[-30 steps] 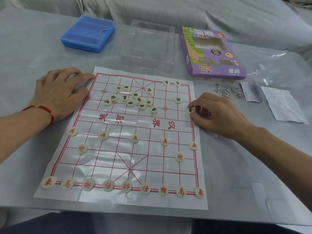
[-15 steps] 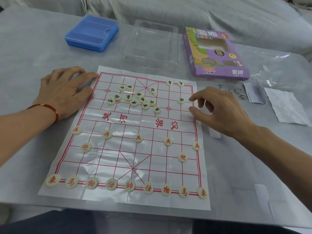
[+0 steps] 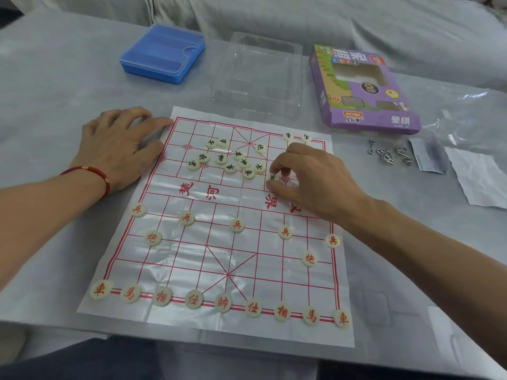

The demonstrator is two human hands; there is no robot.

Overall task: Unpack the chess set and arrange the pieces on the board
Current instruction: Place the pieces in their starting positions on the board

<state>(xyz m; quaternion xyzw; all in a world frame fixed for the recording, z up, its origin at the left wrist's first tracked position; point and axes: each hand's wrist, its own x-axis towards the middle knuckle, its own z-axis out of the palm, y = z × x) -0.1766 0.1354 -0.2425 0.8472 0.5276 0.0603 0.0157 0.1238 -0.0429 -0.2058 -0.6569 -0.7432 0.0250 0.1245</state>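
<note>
Right hand [image 3: 310,182] has moved from board [image 3: 247,264] edge to black pile; fingers [image 3: 274,167] now pinch black piece [image 3: 272,176]. Left hand [image 3: 120,149] flat, open, steadying board. Black side unfinished.

One printed board sheet [image 3: 219,259] lies on the table, carrying sixteen red-lettered pieces [image 3: 222,303]: nine in the nearest row, two behind it, and five further up. Black-lettered pieces [image 3: 238,154] number at least fourteen: ten in a loose cluster, one held at the right hand [image 3: 310,176], one just right of the cluster, and two at the far right corner. Also present: one blue case [image 3: 163,53], one clear tray [image 3: 258,75], one purple box [image 3: 362,89], two hands.
</note>
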